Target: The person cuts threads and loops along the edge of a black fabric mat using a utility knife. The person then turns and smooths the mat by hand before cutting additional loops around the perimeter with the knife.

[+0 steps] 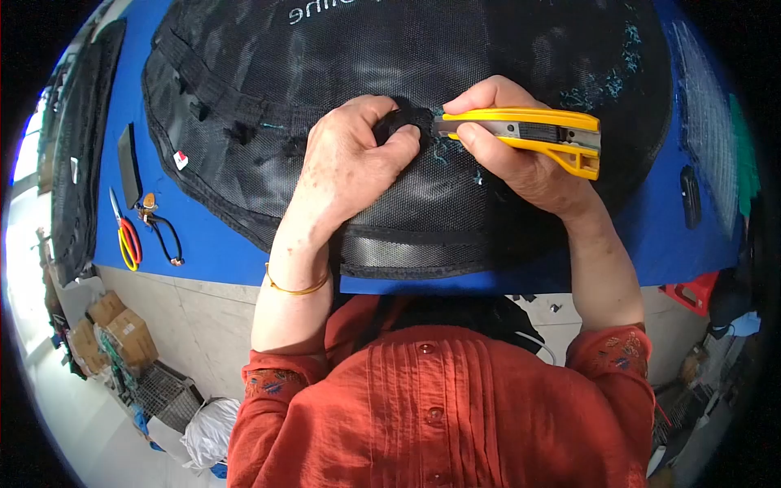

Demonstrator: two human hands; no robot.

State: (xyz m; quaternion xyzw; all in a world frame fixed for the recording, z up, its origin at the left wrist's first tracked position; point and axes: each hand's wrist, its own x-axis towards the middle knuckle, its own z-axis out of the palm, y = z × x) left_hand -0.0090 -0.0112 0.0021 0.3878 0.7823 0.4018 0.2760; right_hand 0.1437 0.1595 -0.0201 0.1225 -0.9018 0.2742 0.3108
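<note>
A large black mesh fabric piece [439, 203] with an edged border lies over the blue table. My left hand [350, 154] pinches a dark strip of webbing [285, 115] sewn onto it, thumb pressed against the curled fingers. In my right hand [521, 167] is a yellow utility knife [561, 130], its tip pointing left toward the pinched webbing. The blade end is close to my left thumb; whether it touches the webbing I cannot tell. Teal thread scraps [441, 153] lie just under the knife, with more thread bits [614, 81] at the upper right of the fabric.
On the blue table [220, 244] at left lie scissors [127, 236] with red and yellow handles, a dark cord with a metal clip [167, 236] and a dark flat strip [128, 167]. Cardboard boxes [126, 333] stand on the floor. A red stool [691, 293] is at lower right.
</note>
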